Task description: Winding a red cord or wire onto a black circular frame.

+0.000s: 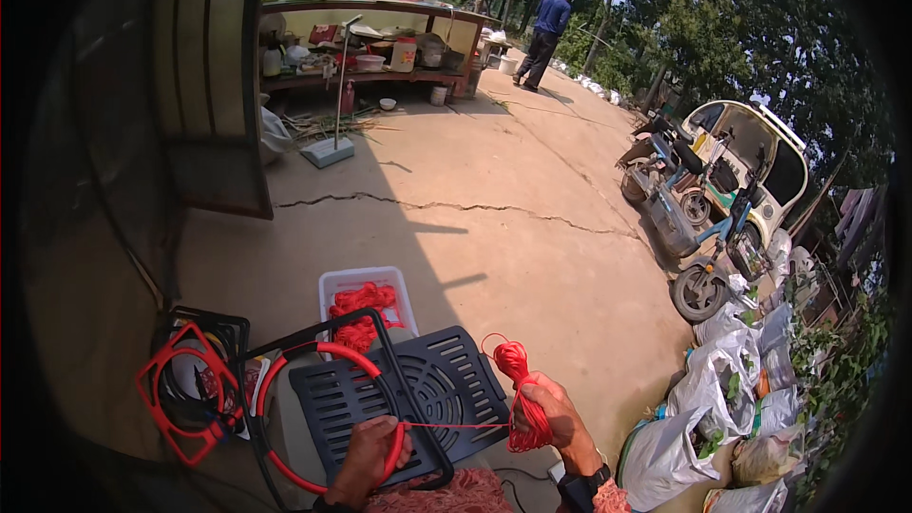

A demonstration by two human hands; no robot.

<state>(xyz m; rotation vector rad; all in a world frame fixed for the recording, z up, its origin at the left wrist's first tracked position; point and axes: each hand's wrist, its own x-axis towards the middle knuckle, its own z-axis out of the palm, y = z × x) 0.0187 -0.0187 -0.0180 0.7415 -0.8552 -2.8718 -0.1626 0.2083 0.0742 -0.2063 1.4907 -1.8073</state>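
Left grip point(374, 454) is clamped on the red-and-black hoop point(351, 354), right grip point(559, 413) closed round the red cord bundle point(511, 363), strand point(456, 427) stretched straight between, so probably tensioning, and next move calls for steady pull imo.

One head-worn fisheye looks forward and down, close above the left grip point(372, 456) and right grip point(559, 413), the concrete ground point(532, 271) spreading away to its far edge.
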